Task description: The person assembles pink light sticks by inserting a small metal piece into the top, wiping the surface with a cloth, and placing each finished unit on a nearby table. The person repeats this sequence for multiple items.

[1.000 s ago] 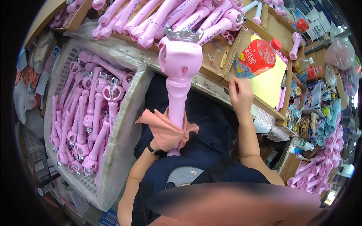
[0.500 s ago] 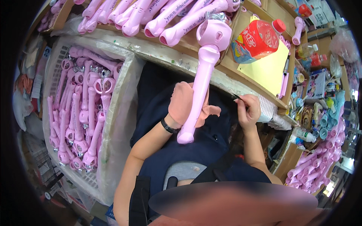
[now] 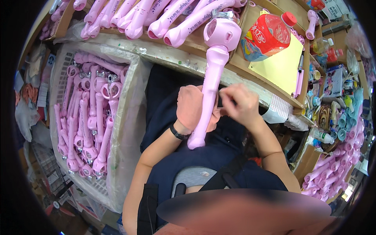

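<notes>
A pink plastic toy wand (image 3: 214, 74) stands tilted in front of me, its hollow round head at the top toward the bench. My left hand (image 3: 190, 107), covered by a peach-coloured glove, is wrapped around the wand's handle. Close to the right side of that handle is my right hand (image 3: 242, 103), bare, with curled fingers pinched together near the glove. What those fingers hold is too small and dark to make out. The wand hides part of the gloved fingers.
A plastic-lined white basket (image 3: 131, 90) at my left holds many pink wands. More handles (image 3: 178, 23) lie along the bench. A red-labelled bottle (image 3: 266, 37) stands on yellow paper (image 3: 278, 70), beside a pen (image 3: 300, 62). Pink parts (image 3: 333, 168) are heaped at right.
My right hand has moved left and up, from out at the side to close beside the wand. My left hand keeps its hold on the wand. The view has shifted slightly.
</notes>
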The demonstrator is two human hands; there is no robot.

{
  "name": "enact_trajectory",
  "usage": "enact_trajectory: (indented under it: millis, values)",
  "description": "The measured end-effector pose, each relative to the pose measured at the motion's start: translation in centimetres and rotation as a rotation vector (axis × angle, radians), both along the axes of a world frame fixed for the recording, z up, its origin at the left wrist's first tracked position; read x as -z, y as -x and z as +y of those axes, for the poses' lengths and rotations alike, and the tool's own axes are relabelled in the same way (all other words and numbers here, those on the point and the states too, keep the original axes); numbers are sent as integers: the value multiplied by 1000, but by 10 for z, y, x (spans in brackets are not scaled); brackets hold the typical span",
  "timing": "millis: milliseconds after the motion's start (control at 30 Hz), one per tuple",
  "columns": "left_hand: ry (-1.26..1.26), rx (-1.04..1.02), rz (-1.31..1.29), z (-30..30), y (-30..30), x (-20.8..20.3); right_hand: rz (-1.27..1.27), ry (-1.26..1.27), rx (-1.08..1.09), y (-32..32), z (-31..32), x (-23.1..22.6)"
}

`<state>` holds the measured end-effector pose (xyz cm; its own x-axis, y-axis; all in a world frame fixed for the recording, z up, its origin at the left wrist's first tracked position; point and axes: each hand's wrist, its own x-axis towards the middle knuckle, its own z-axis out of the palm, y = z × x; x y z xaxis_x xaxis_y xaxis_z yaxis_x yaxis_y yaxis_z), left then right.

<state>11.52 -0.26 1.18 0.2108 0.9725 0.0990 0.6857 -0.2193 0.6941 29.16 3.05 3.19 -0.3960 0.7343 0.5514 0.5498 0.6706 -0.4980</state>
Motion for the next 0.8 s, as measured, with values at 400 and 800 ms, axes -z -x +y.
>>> enact_trajectory:
  millis: [400,800]
  values:
    - [-71,70,10,13,17,-15,688,552,149,-8,5,12]
    - [749,-65,-1100,-7,-1,17,359,132,-288,7,7,65]
